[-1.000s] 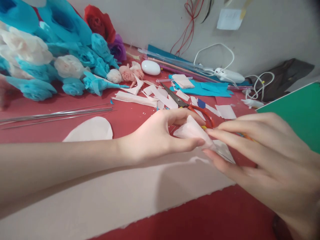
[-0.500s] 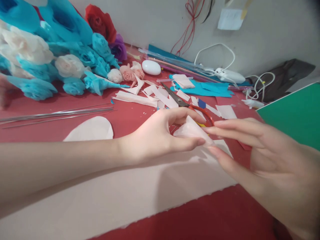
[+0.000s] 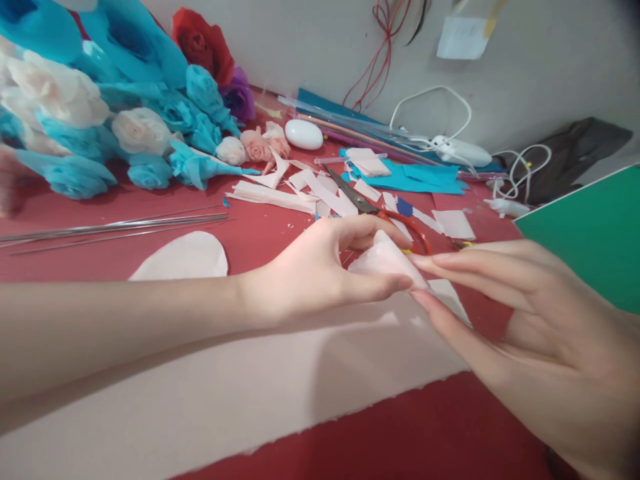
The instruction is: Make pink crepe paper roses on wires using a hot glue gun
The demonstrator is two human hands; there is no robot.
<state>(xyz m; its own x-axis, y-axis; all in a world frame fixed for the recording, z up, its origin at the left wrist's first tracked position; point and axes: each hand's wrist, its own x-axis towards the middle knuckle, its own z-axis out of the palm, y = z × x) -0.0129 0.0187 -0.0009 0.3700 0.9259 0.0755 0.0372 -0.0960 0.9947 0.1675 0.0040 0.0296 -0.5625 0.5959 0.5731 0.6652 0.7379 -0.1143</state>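
Note:
A small piece of pale pink crepe paper (image 3: 387,259), curled into a cone, is pinched between my two hands. My left hand (image 3: 320,270) grips its left side, thumb in front and fingers behind. From the right, my right hand (image 3: 520,300) closes thumb and fingertips on the lower right end of the piece. Below both hands a long pale pink paper sheet (image 3: 240,393) lies flat. Just behind the fingers are scissors (image 3: 363,201) with red-orange handles, partly hidden by my left hand. A rounded pale paper piece (image 3: 187,257) lies beyond my left forearm.
Blue and pale crepe paper flowers (image 3: 145,133) crowd the back left of the red table (image 3: 380,433). Thin metal wires (image 3: 115,227) lie at left. Paper scraps (image 3: 280,197), a white oval object (image 3: 303,134) and a power strip (image 3: 460,152) sit behind; a green board (image 3: 595,233) stands right.
My right hand's fingers have shifted slightly and now pinch nearer the end of the curled paper. My left hand stays almost still, holding the same piece.

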